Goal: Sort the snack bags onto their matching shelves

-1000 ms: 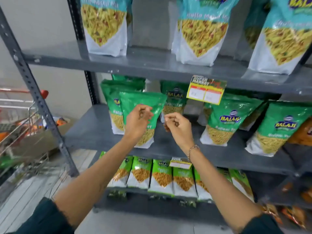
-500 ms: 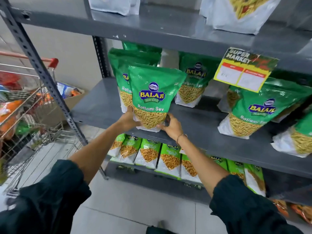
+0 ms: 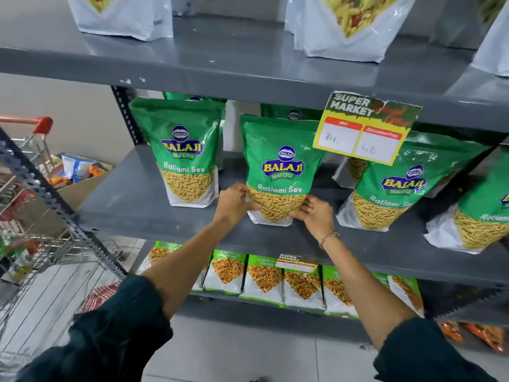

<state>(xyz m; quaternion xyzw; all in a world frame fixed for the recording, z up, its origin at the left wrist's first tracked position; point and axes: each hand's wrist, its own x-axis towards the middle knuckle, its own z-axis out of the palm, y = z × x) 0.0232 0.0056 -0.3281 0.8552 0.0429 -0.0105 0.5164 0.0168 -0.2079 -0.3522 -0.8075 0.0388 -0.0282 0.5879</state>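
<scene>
Standing upright on the grey metal middle shelf (image 3: 154,213) among matching packs, the green foil Ratlami Sev bag (image 3: 278,172) is pinched at its base by the left hand (image 3: 234,201) and right hand (image 3: 314,216), fingers curled closed. Judging by the wire shopping trolley (image 3: 35,216) at far left holding more packets, this 1 is nearly placed and sorting remains.

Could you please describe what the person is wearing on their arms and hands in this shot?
Both arms wear dark teal-black sleeves pushed up to about the elbow, leaving the forearms bare. The right hand has a thin metallic chain bracelet at the wrist. The left hand is bare, with no gloves, rings or watch visible.
</scene>
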